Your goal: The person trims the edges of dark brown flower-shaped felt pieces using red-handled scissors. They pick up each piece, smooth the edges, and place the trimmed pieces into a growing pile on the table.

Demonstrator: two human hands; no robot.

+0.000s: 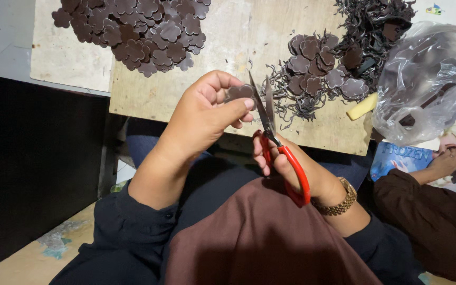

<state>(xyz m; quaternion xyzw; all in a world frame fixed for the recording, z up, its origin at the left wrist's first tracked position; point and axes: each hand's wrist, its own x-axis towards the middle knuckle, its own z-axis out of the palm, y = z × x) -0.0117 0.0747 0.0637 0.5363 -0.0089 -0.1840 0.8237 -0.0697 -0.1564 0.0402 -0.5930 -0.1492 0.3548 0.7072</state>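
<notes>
Right hand (291,166) works the red-handled scissors (278,145), fingers through the loops, blades up and slightly parted, tips just beside the piece. Gold wristwatch (339,200) on that wrist.

Left hand (207,116) pinches a small brown flower-shaped cutout (239,92) between thumb and fingertips, grip closed on it, held in the air above the near edge of the counter (228,37).

To do this cut well: short snips near the blade pivot, and rotate the piece with the left hand rather than swinging the scissors. Thumb sits near the blades, so keep it back off the edge being trimmed. Whether the blade already touches the cutout can't be told; the view is too tight.

Further out on the counter: curly trimmings (291,103) and an untrimmed-looking pile (317,66) right of the blades, a clear plastic bag (428,79) far right, and a bigger heap of flower pieces (138,31) top left.

Another person's hand (452,158) at the right edge, well apart.
</notes>
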